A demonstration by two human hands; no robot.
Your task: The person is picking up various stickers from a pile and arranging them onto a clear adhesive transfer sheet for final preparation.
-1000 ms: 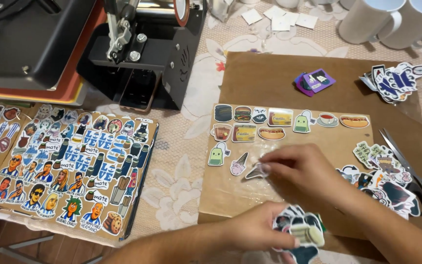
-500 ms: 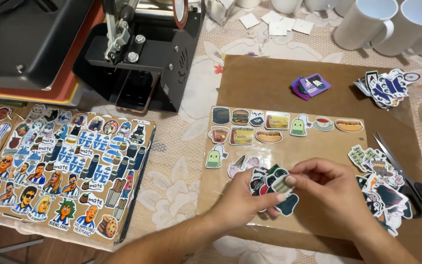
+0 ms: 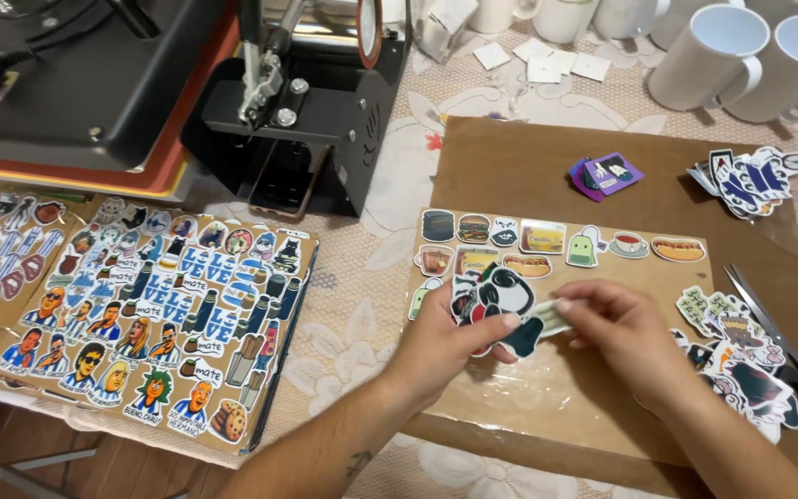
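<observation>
The left hand (image 3: 441,342) is closed around a small stack of cut-out stickers (image 3: 491,305), thumb across the front, the top one showing a black-and-white cartoon figure. The right hand (image 3: 621,337) pinches a pale sticker (image 3: 554,314) at the edge of that stack between thumb and fingertips; whether it is a single piece or several is hard to tell, since the fingers cover most of it. Both hands hover just above a brown board (image 3: 528,166) lying on the table (image 3: 390,185), which wears a lace-patterned cloth. On the board, just beyond the hands, rows of food and drink stickers (image 3: 556,242) lie laid out flat. To the right sit a loose heap of stickers (image 3: 741,356) and a pair of scissors (image 3: 782,346) beside it. A purple sticker (image 3: 605,176) and another small pile (image 3: 750,180) lie farther up the board. To the left, printed sticker sheets (image 3: 154,314) lie in front of a black heat press (image 3: 297,120); white mugs (image 3: 708,55) stand at the far edge.
</observation>
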